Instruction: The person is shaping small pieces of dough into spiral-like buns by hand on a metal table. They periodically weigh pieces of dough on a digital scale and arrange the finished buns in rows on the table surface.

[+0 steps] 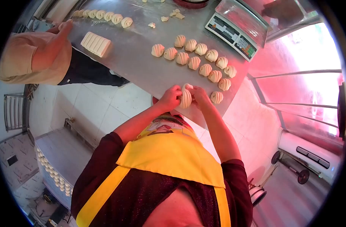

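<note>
Near the front edge of the metal table [142, 75], a ridged strip of pale dough [186, 99] is held between my two hands. My left hand [170, 97] is closed on its left side. On its right side, the fingers of my right hand [198, 94] are closed on the dough's upper part. Rows of shaped, ridged dough rolls [194, 63] lie beyond my hands, and a single roll [217, 97] sits just right of my right hand.
A digital scale [233, 32] stands at the back right. At the left, a co-worker [40, 56] stands by a cut dough block [95, 44] and a row of rolls [108, 16]. Dough scraps [176, 14] lie at the back. Lower left is another table [67, 147] with many dough pieces.
</note>
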Action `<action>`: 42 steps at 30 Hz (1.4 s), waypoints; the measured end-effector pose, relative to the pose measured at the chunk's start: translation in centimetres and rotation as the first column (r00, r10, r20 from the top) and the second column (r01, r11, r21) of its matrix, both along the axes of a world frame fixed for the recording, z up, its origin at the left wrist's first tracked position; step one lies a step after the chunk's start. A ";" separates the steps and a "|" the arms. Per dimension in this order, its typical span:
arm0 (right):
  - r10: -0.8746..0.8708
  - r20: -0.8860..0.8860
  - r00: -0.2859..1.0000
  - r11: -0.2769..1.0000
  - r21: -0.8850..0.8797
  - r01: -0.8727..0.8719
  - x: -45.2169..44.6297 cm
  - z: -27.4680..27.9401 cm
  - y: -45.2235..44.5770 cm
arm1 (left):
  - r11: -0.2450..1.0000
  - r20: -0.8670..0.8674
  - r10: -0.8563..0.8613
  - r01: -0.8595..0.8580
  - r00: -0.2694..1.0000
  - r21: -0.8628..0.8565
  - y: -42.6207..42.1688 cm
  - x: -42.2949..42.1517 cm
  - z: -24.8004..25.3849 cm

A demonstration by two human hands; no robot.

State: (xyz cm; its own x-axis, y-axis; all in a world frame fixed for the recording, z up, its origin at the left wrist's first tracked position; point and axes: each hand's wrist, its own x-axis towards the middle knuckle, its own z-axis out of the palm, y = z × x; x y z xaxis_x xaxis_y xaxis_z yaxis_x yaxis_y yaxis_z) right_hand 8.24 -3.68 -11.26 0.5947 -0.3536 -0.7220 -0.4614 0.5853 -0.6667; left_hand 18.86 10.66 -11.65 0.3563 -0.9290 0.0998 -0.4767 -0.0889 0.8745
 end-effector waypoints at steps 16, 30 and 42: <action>0.023 -0.048 0.999 0.999 -0.025 -0.025 -1.2 -0.8 0.8 | 0.965 -0.585 0.082 0.082 0.807 0.248 -2.0 1.5 -3.8; 0.343 -0.221 0.913 0.609 -0.688 -0.395 -3.6 -6.0 0.1 | 0.959 -0.173 0.122 -0.071 0.977 0.274 -2.9 -0.4 -7.0; 0.265 -0.376 0.888 0.385 -0.803 -0.455 -3.3 -6.7 0.8 | 0.923 -0.558 0.212 0.024 0.802 0.384 -2.5 0.0 -4.8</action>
State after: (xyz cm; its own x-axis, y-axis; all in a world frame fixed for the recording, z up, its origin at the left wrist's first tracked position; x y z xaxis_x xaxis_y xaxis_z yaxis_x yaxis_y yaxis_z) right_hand 4.90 -2.86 -17.96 0.7380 -0.6170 -0.2732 -0.6307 -0.4867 -0.6045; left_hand 18.86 8.12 -16.50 0.3234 -0.8140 -0.4825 0.1372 -0.4641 0.8751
